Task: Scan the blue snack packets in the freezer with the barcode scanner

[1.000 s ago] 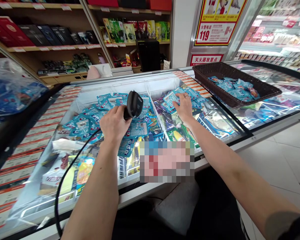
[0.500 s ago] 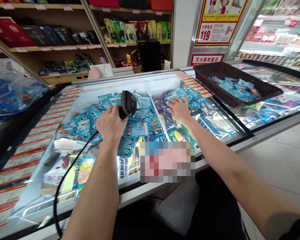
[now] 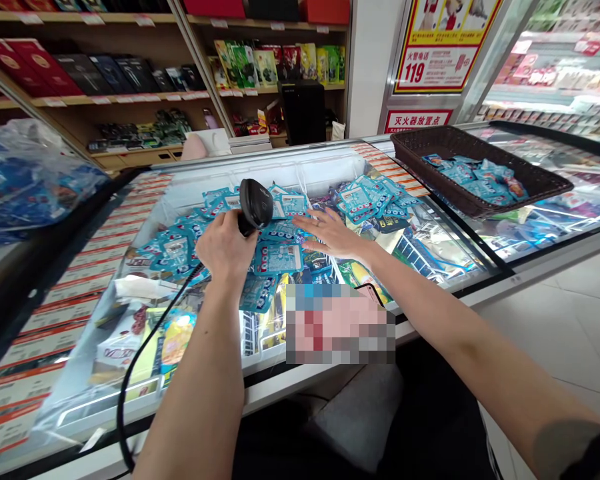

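Observation:
My left hand (image 3: 227,248) is wrapped round a black corded barcode scanner (image 3: 256,203), held above the left part of the chest freezer. Its black cord (image 3: 145,347) runs down past my forearm. Beneath it lie many blue snack packets (image 3: 280,259), spread in a loose heap. My right hand (image 3: 333,233), fingers stretched and apart, hovers at the right side of this heap, above the wire divider, and holds nothing. Whether its fingertips touch a packet I cannot tell. Beyond it, a second pile of blue packets (image 3: 367,198) lies in the right section.
A dark woven basket (image 3: 545,179) with more blue packets stands on the freezer at right. A plastic-wrapped blue bundle (image 3: 25,180) sits at left. A blurred-out item (image 3: 340,327) rests on the front edge. Shelves (image 3: 130,100) with boxes and bags stand behind.
My right hand has moved left, from the right packet pile to the edge of the left heap. My left hand still holds the scanner in nearly the same place.

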Motion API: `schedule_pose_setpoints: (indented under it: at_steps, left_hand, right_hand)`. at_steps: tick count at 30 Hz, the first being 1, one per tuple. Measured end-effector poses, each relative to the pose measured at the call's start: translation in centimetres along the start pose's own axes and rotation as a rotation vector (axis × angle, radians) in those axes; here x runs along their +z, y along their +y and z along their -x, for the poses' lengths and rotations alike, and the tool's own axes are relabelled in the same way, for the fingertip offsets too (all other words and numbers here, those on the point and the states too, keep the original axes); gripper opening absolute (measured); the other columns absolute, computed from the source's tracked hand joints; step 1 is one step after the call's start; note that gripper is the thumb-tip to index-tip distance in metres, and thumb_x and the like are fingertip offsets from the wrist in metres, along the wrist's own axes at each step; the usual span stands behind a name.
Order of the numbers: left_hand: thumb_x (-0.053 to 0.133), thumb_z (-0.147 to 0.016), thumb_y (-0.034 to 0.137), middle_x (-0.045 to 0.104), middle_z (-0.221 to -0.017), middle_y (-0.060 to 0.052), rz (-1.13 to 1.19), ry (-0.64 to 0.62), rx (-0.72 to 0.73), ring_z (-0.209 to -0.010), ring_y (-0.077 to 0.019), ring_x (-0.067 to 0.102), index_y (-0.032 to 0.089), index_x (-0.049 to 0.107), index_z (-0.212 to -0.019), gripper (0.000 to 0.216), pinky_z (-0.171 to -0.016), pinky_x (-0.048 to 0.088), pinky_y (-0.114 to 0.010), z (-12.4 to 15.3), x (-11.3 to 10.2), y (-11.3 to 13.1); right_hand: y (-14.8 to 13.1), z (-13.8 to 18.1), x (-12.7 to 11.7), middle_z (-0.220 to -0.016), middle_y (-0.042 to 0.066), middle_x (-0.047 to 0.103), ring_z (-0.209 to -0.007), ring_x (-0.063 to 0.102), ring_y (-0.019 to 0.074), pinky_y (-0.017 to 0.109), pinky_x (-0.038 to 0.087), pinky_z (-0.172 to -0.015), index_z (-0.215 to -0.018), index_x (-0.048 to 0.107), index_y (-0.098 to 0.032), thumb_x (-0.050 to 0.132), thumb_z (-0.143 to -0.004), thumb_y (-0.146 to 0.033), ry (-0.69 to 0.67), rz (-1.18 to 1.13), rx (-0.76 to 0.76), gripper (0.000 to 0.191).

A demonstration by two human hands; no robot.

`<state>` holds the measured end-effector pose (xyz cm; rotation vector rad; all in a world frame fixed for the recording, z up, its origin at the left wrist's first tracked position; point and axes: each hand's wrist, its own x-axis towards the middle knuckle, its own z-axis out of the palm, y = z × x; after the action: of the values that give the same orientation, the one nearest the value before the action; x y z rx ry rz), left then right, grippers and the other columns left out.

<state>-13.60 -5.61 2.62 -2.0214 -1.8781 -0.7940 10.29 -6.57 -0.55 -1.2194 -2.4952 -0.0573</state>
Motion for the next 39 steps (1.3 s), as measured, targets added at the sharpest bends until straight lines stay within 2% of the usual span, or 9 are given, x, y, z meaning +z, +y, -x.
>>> schedule_pose_setpoints:
  at_steps: [5,8,11,17,19,24,30,36,39]
  left_hand:
    - [0.052,-0.08,0.042,0.066,-0.11,-0.01,0.002,-0.012,-0.016,-0.101,-0.0298,0.06,0.021,0.059,-0.114,0.04,-0.08,0.045,-0.037,0.0,-0.2,0.1]
    - [0.053,-0.08,0.042,0.065,-0.11,-0.011,0.008,-0.028,-0.032,-0.103,-0.0302,0.059,0.022,0.059,-0.115,0.041,-0.082,0.044,-0.038,0.0,-0.3,0.1]
    - [0.053,-0.08,0.042,0.065,-0.112,-0.011,0.009,-0.042,-0.043,-0.106,-0.0305,0.058,0.022,0.059,-0.116,0.041,-0.084,0.044,-0.038,0.0,-0.3,0.2]
    - [0.052,-0.081,0.041,0.064,-0.114,-0.011,0.005,-0.06,-0.024,-0.106,-0.0303,0.059,0.023,0.057,-0.118,0.042,-0.083,0.044,-0.038,0.1,-0.3,0.2]
    - [0.051,-0.082,0.043,0.065,-0.112,-0.01,-0.018,-0.055,-0.018,-0.105,-0.0303,0.06,0.023,0.058,-0.117,0.041,-0.081,0.044,-0.038,0.1,-0.3,0.2]
    - [0.051,-0.082,0.044,0.066,-0.11,-0.01,-0.045,-0.038,0.013,-0.101,-0.0298,0.061,0.023,0.059,-0.116,0.041,-0.076,0.044,-0.036,0.2,-0.4,0.4]
    - [0.052,-0.081,0.045,0.067,-0.107,-0.011,-0.036,-0.032,0.04,-0.1,-0.0311,0.06,0.022,0.059,-0.114,0.041,-0.075,0.043,-0.038,0.2,-0.5,0.5]
    - [0.049,-0.082,0.045,0.065,-0.11,-0.012,-0.008,-0.05,0.041,-0.102,-0.0313,0.059,0.022,0.059,-0.115,0.042,-0.078,0.042,-0.038,0.3,-0.4,0.5]
    - [0.048,-0.083,0.045,0.065,-0.111,-0.012,0.006,-0.052,0.058,-0.104,-0.0318,0.058,0.022,0.059,-0.116,0.041,-0.079,0.042,-0.039,0.3,-0.3,0.6]
  right_hand:
    - [-0.2,-0.4,-0.1,-0.142,-0.007,0.05,-0.131,0.04,0.0203,0.049,0.011,-0.116,-0.128,0.054,-0.037,0.028,-0.097,-0.053,-0.008,-0.018,-0.066,0.044]
    - [0.3,-0.4,-0.6,-0.121,-0.002,0.065,-0.115,0.052,0.0195,0.045,0.019,-0.112,-0.108,0.066,-0.029,0.026,-0.098,-0.053,0.072,-0.009,0.041,0.048]
    - [0.8,0.1,-0.9,-0.104,0.005,0.068,-0.104,0.056,0.0212,0.039,0.03,-0.104,-0.097,0.067,-0.021,0.027,-0.095,-0.059,0.142,0.037,0.18,0.055]
    - [1.3,1.2,-0.5,-0.122,0.016,0.057,-0.116,0.046,0.0319,0.046,0.034,-0.098,-0.126,0.055,-0.014,0.039,-0.078,-0.079,0.205,0.175,0.451,0.082]
    - [1.3,1.2,-0.4,-0.123,0.017,0.056,-0.117,0.045,0.0339,0.048,0.034,-0.098,-0.127,0.056,-0.014,0.039,-0.076,-0.081,0.186,0.202,0.497,0.085]
    - [2.2,1.2,-0.6,-0.123,0.011,0.059,-0.114,0.048,0.033,0.049,0.038,-0.096,-0.116,0.065,-0.021,0.049,-0.077,-0.074,0.1,0.096,0.441,0.068]
    - [3.5,1.7,-0.9,-0.129,0.005,0.058,-0.118,0.05,0.0296,0.047,0.039,-0.101,-0.117,0.064,-0.024,0.061,-0.081,-0.05,0.07,-0.078,0.41,0.045]
    - [2.5,1.5,-0.8,-0.114,0.019,0.06,-0.116,0.051,0.0344,0.05,0.039,-0.1,-0.121,0.058,-0.011,0.055,-0.072,-0.075,0.136,0.032,0.493,0.081]
    - [2.6,1.6,-1.0,-0.109,0.019,0.061,-0.113,0.052,0.0356,0.051,0.04,-0.098,-0.114,0.062,-0.01,0.06,-0.066,-0.077,0.083,0.058,0.505,0.082]
